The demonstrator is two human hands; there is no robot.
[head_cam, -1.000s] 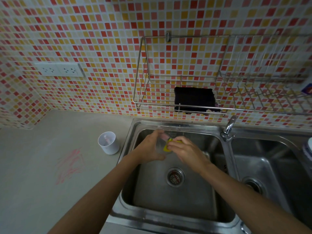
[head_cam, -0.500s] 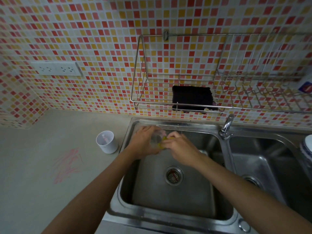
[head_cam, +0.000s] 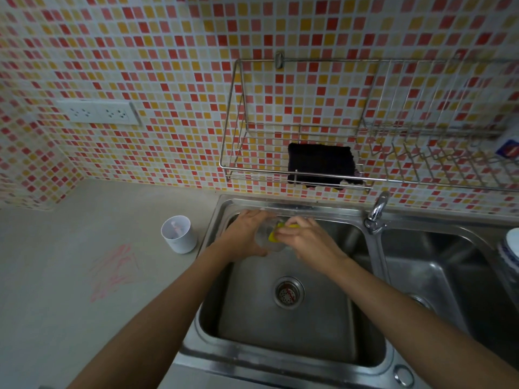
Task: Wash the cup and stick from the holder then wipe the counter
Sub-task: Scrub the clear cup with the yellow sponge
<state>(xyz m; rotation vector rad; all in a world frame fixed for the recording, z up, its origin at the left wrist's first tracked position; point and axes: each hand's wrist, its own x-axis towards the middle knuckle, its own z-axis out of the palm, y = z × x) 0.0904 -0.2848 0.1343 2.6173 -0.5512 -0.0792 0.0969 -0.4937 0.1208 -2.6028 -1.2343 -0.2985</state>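
Note:
Over the left basin of the steel sink (head_cam: 283, 357), my left hand (head_cam: 247, 234) grips a clear cup (head_cam: 271, 245), mostly hidden by my fingers. My right hand (head_cam: 306, 240) presses a yellow sponge (head_cam: 273, 234) against the cup's mouth. A white cylindrical holder (head_cam: 179, 234) stands on the counter just left of the sink, with a pale pink stick (head_cam: 175, 227) inside it. Pink scribble marks (head_cam: 112, 272) stain the grey counter (head_cam: 56, 304) to the left.
A wire rack (head_cam: 233, 167) hangs on the tiled wall with a dark cloth (head_cam: 320, 164) in it. The tap (head_cam: 377, 210) stands between the two basins. A blue-and-white dish (head_cam: 509, 254) sits at the right edge. A white socket strip (head_cam: 98, 112) is on the wall.
Both hands with the cup and sponge have moved up toward the sink's back edge and a little left. The sponge has turned against the cup.

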